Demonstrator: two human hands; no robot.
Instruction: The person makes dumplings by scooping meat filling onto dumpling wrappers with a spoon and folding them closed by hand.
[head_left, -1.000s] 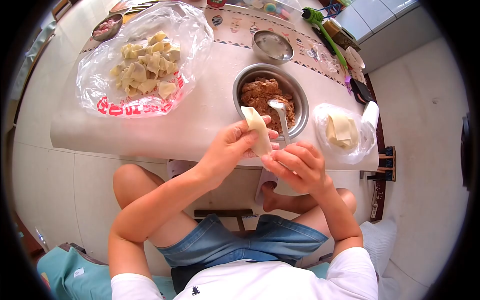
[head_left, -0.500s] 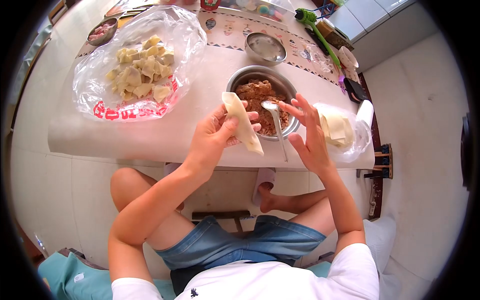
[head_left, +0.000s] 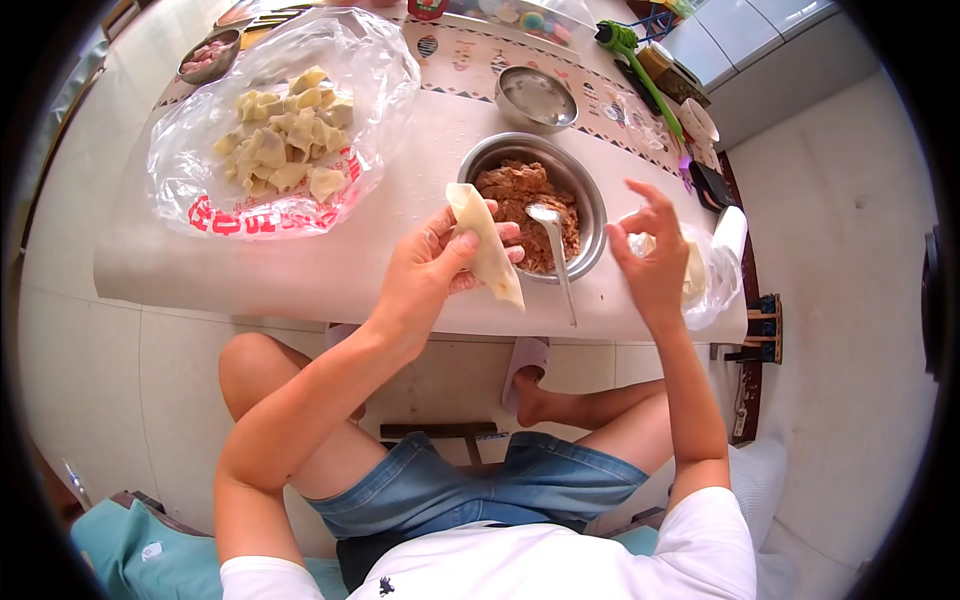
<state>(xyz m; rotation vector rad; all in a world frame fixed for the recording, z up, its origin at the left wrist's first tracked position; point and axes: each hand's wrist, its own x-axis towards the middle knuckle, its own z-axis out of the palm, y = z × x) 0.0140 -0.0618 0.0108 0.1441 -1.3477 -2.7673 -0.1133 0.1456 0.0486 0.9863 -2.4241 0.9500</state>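
A folded pale dough wrapper (head_left: 486, 250) is held tilted in my left hand (head_left: 430, 258), thumb on its near face and fingers behind. My right hand (head_left: 652, 255) is raised to the right of the metal bowl, fingers bent and apart with nothing between them. It partly covers the stack of wrappers (head_left: 692, 275) in a clear bag. Brown minced filling (head_left: 520, 190) lies in the metal bowl (head_left: 597, 222), where a spoon (head_left: 553, 240) rests with its handle over the near rim. Several folded dumplings (head_left: 285, 140) sit on a plastic bag with red print (head_left: 385, 110).
Behind the filling stands a smaller metal bowl (head_left: 537, 97). A bowl of pinkish meat (head_left: 210, 55) is at the back left. A green-handled tool (head_left: 640, 70), a small white bowl (head_left: 698, 120) and a black object (head_left: 712, 186) lie at the back right of the table (head_left: 250, 270).
My right hand has left the wrapper and moved right, over the wrapper stack. My left hand has shifted left with the folded wrapper.
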